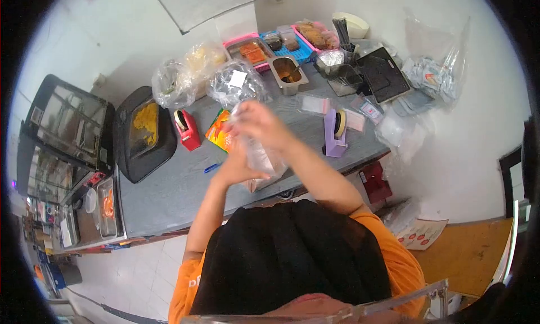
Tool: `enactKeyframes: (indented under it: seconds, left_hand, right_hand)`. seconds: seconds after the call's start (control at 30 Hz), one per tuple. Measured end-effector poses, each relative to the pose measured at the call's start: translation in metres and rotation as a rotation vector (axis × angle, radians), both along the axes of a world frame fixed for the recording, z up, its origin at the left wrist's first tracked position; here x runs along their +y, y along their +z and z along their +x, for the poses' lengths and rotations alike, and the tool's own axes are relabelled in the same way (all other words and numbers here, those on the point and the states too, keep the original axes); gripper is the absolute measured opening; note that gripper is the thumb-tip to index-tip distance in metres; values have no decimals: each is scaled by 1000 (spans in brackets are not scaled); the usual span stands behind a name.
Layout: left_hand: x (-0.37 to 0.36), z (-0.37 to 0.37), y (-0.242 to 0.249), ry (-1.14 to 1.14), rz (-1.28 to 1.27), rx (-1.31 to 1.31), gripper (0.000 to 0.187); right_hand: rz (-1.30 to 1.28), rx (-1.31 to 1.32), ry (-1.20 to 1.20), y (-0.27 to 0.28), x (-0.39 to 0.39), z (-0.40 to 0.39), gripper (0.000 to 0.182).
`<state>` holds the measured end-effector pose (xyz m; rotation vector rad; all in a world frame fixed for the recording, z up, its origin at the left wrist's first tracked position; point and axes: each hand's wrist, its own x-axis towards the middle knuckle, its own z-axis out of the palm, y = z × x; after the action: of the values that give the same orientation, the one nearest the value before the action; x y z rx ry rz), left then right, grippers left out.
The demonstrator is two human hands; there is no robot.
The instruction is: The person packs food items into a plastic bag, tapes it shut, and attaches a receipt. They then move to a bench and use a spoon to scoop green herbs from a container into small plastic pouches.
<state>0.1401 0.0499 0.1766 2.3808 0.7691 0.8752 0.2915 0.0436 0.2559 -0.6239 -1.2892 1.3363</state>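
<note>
A clear plastic bag [262, 157] is between my two hands above the front of the grey table. My right hand [263, 125] is closed on its upper end, fingers bunched together. Lower down, my left hand [238, 164] curves round the bag's left side, thumb stretched across toward the front. What the bag holds is hard to make out. Just behind my left hand lies an orange and yellow packet [218, 131], partly covered by my hands. A blue pen [212, 168] rests to the left of my left wrist.
A red tape dispenser [187, 131] stands left, a purple one [336, 134] right. Behind are filled plastic bags [239, 83], a metal container with sauce [288, 75], food trays [252, 49] and a black tray [383, 75]. A black container with yellow food [145, 134] sits left.
</note>
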Motion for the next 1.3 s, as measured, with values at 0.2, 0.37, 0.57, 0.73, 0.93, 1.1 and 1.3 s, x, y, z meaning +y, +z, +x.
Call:
enactKeyframes:
  seconds: [0.2, 0.37, 0.57, 0.73, 0.93, 1.1, 1.3]
  left_hand:
    - [25, 33, -44, 358, 270, 404, 37]
    - [14, 34, -22, 185, 202, 109, 15]
    - [11, 62, 53, 512, -813, -729, 35]
    - [45, 55, 51, 429, -781, -347, 39]
    - [44, 51, 60, 134, 181, 270, 18]
    - [51, 55, 61, -190, 415, 313, 23]
    - [56, 54, -3, 65, 130, 265, 24]
  right_hand:
    - [526, -560, -228, -53, -79, -32, 39]
    - [373, -473, -592, -112, -106, 65, 20]
    - [189, -105, -1061, -199, -38, 86, 38]
    - [-49, 42, -817, -186, -48, 65, 40]
    - [-353, 273, -435, -150, -12, 67, 45]
    - [-608, 444, -90, -134, -21, 111, 48]
    - [-643, 406, -126, -112, -11, 215, 44]
